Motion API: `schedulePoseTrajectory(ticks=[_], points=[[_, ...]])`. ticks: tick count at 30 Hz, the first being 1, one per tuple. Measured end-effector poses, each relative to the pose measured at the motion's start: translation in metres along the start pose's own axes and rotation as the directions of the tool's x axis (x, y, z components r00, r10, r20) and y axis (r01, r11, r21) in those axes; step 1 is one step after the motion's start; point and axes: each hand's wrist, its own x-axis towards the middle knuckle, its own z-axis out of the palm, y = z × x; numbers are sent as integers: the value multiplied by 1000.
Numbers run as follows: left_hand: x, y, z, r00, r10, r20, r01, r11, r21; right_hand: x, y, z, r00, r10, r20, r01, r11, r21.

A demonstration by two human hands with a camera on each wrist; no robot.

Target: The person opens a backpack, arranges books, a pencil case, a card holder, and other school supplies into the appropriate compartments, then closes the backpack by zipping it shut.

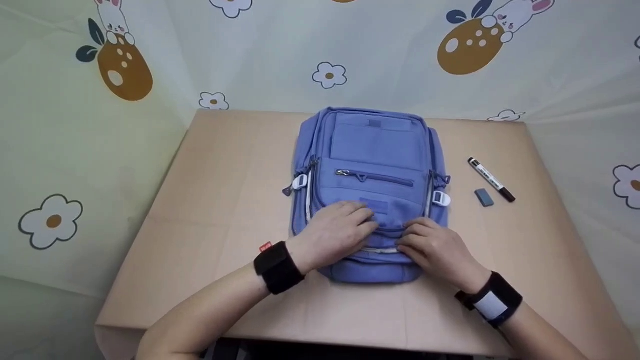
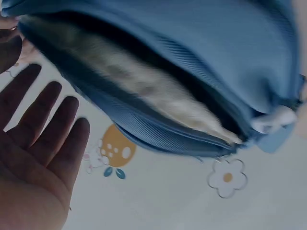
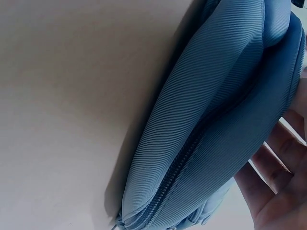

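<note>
We rest both hands, left [image 1: 336, 231] and right [image 1: 434, 246], fingers flat and relaxed, on the backpack [image 1: 372, 150], marker [image 1: 491, 179] to its right

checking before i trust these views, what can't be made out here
- Head view: the left hand and right hand cover the backpack zipper beneath them.
- Head view: marker print too small.
- Left wrist view: backpack's pale interior blurred.
- Right wrist view: fingers cut off by edge.
</note>
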Motion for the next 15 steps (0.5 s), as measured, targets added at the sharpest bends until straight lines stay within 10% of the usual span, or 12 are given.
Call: schedulePoseTrajectory(ticks=[4, 8, 11, 15], points=[[29, 6, 2, 979, -77, 188, 73, 997, 28, 1, 0, 0, 999, 25, 36, -25, 1000, -2], [46, 3, 8, 910, -189, 368, 184, 982, 50, 3, 1, -2, 998, 36, 57, -38, 999, 33], [49, 0, 14, 882, -229, 411, 236, 971, 34, 3, 7, -8, 999, 41, 16, -42, 992, 120], [51, -1, 17, 886, -232, 402, 248, 969, 14, 7, 31, -28, 977, 191, -93, -173, 969, 176]])
